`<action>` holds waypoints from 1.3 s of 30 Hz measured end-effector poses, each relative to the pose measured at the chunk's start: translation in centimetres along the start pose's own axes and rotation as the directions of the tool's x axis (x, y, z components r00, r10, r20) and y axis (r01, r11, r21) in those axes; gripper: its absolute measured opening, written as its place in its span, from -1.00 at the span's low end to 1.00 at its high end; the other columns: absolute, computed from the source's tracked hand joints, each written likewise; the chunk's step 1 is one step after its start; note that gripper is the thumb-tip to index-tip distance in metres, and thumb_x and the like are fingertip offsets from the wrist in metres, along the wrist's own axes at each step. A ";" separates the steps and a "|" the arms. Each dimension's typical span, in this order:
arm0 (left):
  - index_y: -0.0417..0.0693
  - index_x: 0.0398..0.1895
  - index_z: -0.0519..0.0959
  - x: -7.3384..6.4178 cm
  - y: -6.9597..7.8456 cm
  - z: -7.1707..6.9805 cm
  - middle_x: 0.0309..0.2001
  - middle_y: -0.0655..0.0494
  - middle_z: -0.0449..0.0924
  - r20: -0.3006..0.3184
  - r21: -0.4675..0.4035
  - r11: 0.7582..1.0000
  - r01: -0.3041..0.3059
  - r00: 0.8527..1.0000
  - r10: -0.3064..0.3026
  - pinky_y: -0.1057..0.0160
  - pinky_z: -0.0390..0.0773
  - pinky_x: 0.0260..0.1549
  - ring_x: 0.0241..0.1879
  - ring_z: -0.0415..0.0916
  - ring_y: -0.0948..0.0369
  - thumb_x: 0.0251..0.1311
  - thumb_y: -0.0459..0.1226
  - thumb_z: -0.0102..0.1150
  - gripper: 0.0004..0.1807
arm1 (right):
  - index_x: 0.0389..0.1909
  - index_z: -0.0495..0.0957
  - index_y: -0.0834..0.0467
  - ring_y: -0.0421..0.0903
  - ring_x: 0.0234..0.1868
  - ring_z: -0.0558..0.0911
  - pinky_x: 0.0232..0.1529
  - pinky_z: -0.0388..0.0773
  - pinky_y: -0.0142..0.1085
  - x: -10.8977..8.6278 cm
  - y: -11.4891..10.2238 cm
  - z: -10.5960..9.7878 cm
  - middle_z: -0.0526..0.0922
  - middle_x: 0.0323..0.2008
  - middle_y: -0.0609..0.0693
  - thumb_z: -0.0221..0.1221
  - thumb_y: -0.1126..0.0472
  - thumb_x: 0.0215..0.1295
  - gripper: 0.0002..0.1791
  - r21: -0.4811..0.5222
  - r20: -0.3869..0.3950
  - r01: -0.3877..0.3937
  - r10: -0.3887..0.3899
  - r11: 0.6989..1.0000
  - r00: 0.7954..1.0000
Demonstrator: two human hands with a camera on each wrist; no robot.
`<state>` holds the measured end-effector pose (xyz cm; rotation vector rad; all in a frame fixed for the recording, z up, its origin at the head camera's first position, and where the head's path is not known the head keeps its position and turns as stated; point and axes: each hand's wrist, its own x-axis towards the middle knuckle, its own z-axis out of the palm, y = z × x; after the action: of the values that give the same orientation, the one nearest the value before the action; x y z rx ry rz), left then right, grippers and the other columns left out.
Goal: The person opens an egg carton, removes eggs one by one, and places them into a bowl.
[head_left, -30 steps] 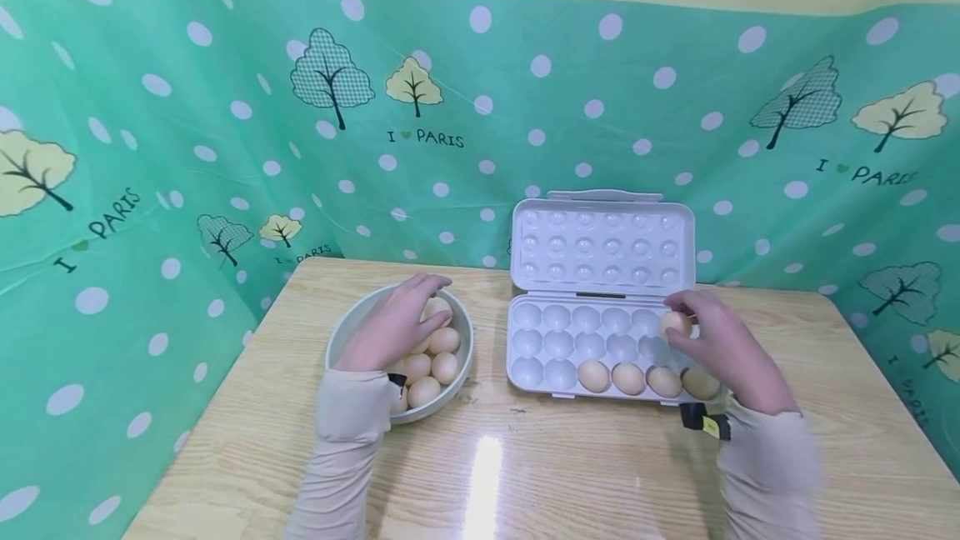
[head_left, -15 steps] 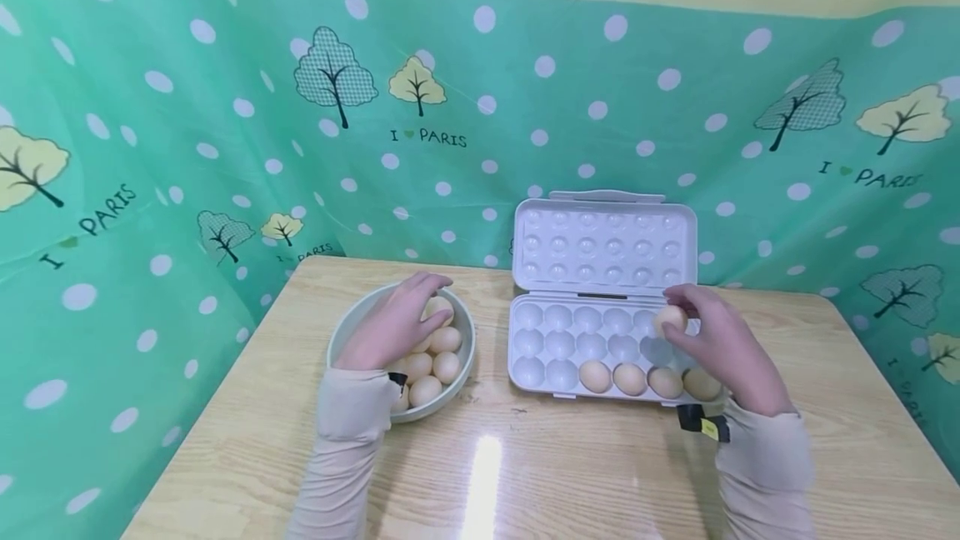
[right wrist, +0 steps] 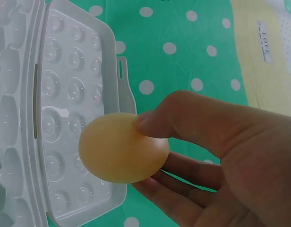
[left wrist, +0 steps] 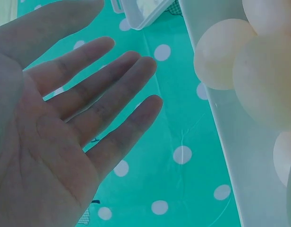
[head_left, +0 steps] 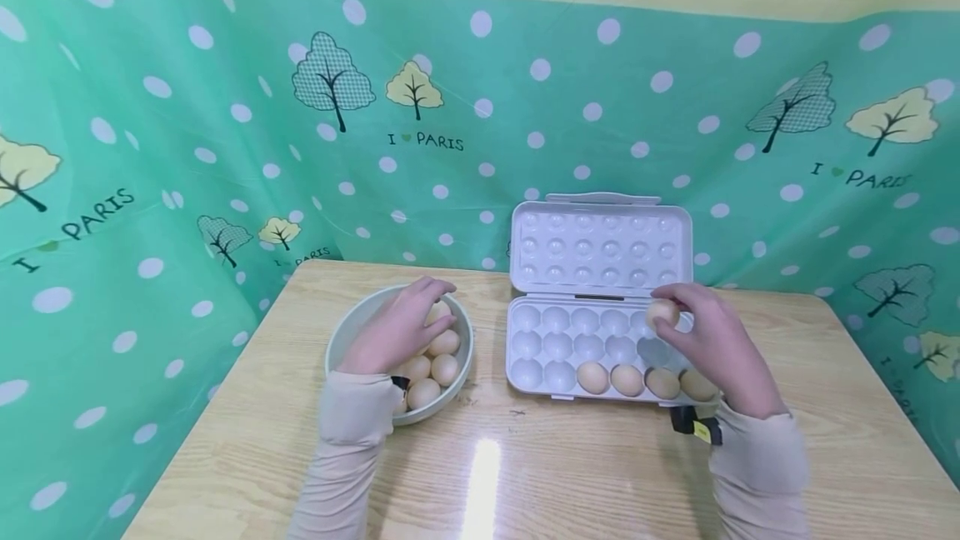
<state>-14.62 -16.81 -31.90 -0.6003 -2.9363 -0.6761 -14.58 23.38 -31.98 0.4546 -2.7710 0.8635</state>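
Egg pinched at tip of right grip (above open carton).

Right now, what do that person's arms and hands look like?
Wrinkly, pale beige sleeves reach down to the wrists. The left hand and right hand wear no gloves. A small black piece shows at each wrist; the right one has a yellow patch.

The desk was pale wood with streaky grain. Past its far edge, a green cloth bore white dots and yellow and checked trees below a yellow band. The eggs were pale beige, the bowl light grey-green, the box greyish white.
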 end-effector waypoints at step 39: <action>-0.09 0.21 0.50 1.2 3.5 1.5 0.11 0.02 0.60 -0.096 0.093 0.961 -0.262 0.958 0.271 0.15 0.59 0.11 0.09 0.58 0.10 0.30 -0.23 0.27 -0.57 | 0.04 0.56 0.35 0.06 -0.01 0.65 0.10 0.39 -0.71 1.6 -3.7 2.8 0.64 -0.02 0.17 0.35 0.47 0.13 -0.59 0.211 -0.130 0.219 -0.195 0.953 0.972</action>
<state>-14.28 -12.80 -31.67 -0.9001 -2.6973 -0.5409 -15.04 18.46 -31.91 0.7010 -2.4827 1.1166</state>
